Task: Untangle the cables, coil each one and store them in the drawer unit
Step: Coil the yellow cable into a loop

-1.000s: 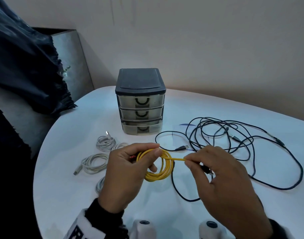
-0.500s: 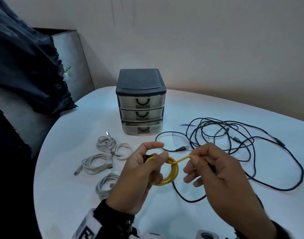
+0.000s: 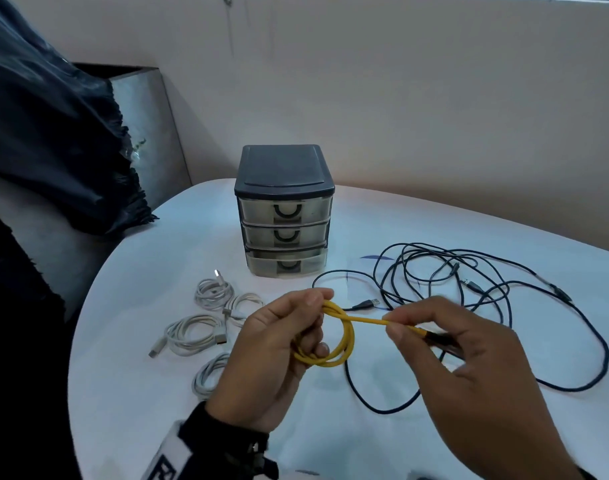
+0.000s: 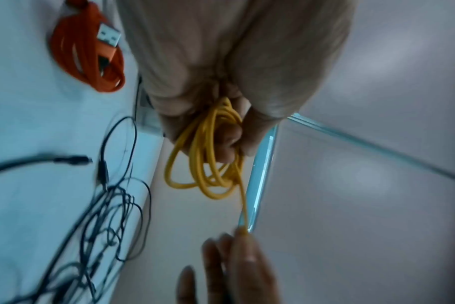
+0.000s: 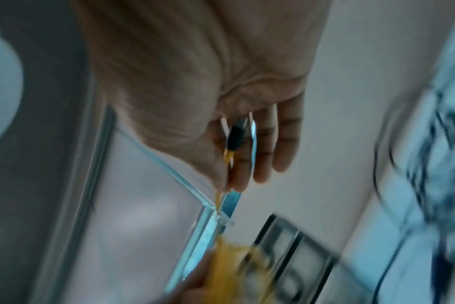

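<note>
Above the white table (image 3: 130,341) — drawer unit (image 3: 284,209) at its far side, tangled black cables (image 3: 486,289) to the right — the left hand (image 3: 272,355) grips the coiled yellow cable (image 3: 344,344) while the right hand (image 3: 469,368) pinches its free end taut.

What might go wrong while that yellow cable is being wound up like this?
The yellow cable coil sits loosely in the left hand; if the right hand lets its tail slip, the loops could spring open. The black cable tangle lies right beneath and might snag.
</note>
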`<state>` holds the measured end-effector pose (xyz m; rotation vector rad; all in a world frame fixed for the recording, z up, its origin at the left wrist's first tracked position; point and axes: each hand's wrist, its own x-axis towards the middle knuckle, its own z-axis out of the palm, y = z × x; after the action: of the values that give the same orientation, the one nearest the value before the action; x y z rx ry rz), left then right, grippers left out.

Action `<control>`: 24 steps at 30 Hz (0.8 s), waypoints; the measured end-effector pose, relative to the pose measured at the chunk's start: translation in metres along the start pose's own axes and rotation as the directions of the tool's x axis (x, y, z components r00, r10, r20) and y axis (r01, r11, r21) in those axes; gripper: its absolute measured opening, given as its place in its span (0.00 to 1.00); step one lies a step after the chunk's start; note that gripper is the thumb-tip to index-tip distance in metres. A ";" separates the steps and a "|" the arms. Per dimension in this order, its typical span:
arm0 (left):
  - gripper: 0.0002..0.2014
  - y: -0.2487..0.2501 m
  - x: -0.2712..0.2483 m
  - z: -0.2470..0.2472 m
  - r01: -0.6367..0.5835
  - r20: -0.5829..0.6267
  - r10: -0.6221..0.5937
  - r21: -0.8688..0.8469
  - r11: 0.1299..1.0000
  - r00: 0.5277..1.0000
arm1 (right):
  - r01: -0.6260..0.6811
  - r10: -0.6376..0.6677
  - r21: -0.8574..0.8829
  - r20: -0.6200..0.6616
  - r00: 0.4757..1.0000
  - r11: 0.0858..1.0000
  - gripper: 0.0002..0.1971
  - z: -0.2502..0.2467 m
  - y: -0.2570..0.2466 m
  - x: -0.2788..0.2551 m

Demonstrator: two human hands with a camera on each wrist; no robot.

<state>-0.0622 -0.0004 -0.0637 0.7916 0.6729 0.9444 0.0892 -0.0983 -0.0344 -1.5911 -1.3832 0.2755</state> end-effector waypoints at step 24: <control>0.10 -0.008 -0.008 0.017 -0.338 -0.113 0.381 0.281 0.898 0.918 | -0.611 0.310 0.791 0.586 0.749 -0.020 0.29 0.052 0.007 -0.003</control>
<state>-0.0489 -0.0151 -0.0597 1.1026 0.8208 1.2890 0.0565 -0.0741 -0.0673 -0.7301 -0.3656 1.5436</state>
